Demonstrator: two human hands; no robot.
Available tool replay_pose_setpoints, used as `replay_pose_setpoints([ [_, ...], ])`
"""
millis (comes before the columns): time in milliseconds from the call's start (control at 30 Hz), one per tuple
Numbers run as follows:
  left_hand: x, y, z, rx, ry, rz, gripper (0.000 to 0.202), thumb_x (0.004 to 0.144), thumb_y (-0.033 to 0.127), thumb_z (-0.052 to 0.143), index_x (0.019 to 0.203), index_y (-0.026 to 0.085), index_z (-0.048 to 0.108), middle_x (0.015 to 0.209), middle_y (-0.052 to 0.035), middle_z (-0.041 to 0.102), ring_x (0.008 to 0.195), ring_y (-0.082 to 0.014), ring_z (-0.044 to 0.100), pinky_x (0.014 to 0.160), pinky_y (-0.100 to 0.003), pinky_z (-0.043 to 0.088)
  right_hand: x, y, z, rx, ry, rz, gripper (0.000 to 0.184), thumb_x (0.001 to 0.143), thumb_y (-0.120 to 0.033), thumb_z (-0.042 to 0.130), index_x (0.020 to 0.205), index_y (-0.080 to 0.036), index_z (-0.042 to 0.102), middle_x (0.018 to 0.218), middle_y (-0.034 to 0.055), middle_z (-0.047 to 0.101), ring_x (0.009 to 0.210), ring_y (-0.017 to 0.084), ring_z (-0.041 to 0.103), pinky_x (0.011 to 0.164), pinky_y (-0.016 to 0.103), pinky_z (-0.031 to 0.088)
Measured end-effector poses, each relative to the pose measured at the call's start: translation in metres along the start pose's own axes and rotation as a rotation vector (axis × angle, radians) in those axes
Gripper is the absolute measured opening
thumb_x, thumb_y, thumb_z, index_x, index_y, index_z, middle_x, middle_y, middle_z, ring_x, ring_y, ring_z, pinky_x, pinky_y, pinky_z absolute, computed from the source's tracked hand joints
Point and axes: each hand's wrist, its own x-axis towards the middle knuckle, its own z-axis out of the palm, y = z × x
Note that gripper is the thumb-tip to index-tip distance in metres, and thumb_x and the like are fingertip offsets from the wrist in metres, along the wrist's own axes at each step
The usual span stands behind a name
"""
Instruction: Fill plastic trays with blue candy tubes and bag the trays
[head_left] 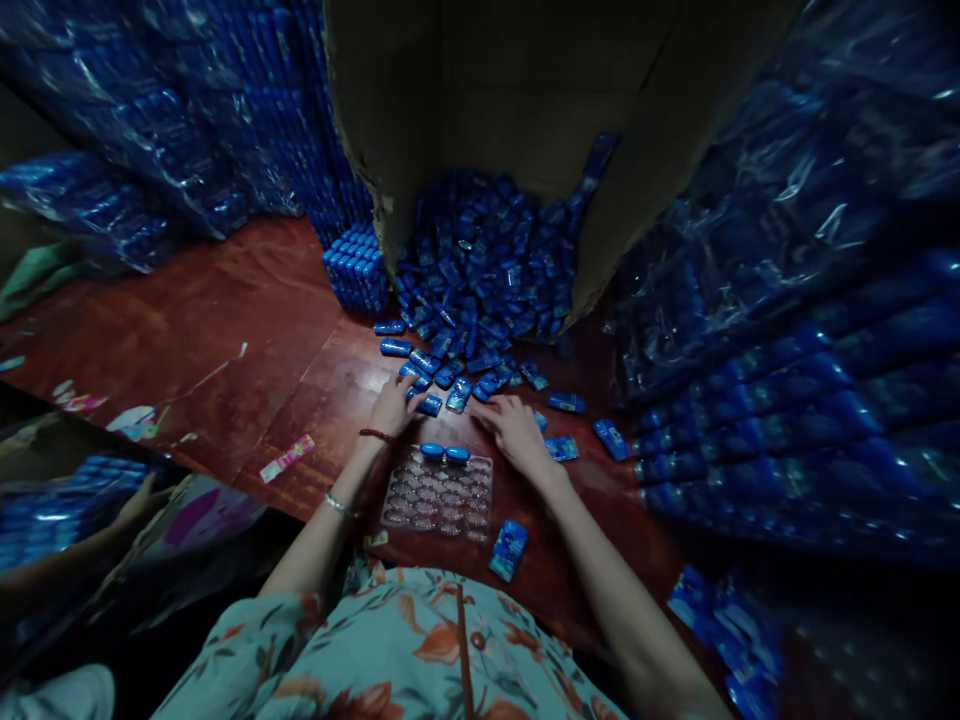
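A heap of small blue cases (487, 270) spills out of a tipped cardboard box (540, 90) onto a red-brown table (225, 330). My left hand (394, 405) reaches into the near edge of the heap, fingers curled over a blue case (429, 405). My right hand (514, 428) lies beside it with fingers bent among the loose cases; what it grips is hidden. Just below both hands lies a clear plastic blister tray (439, 495) with two blue cases (444, 452) seated in its far row.
Plastic-wrapped stacks of blue cases (810, 380) wall in the right side and another stack (187, 110) the back left. A neat block of cases (356, 265) stands left of the box. A loose blue packet (508, 548) lies near the table's front edge. Paper scraps (286, 457) lie left.
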Motion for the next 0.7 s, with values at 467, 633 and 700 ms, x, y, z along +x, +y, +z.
replay_pose_setpoints([
  [467,0.001,-0.023,0.022,-0.05,-0.06,-0.007,0.032,0.075,0.039,0.058,0.095,0.014,0.063,0.089,-0.0089,0.056,0.088,-0.0243,0.054,0.084,-0.041,0.045,-0.009,-0.017,0.01,-0.033,-0.054,0.133,0.02,0.09,-0.012,0.039,0.093,-0.015,0.058,0.096,0.009,0.059,0.091,0.021,0.047,0.079,0.031,0.036],
  [633,0.002,-0.026,0.019,-0.048,-0.083,-0.009,0.042,0.074,0.052,0.053,0.092,0.015,0.063,0.09,-0.0082,0.058,0.088,-0.0247,0.055,0.082,-0.039,0.046,-0.116,-0.019,-0.037,0.034,-0.055,0.369,0.018,0.091,-0.016,0.039,0.087,-0.018,0.056,0.092,0.0074,0.061,0.087,0.02,0.05,0.078,0.03,0.037],
  [700,0.002,-0.025,0.017,-0.009,-0.11,-0.011,0.044,0.074,0.054,0.053,0.091,0.015,0.063,0.09,-0.008,0.059,0.089,-0.0253,0.055,0.082,-0.04,0.046,-0.168,-0.013,-0.058,0.003,-0.08,0.515,0.018,0.09,-0.017,0.041,0.082,-0.018,0.056,0.084,0.0069,0.062,0.081,0.02,0.052,0.073,0.03,0.038],
])
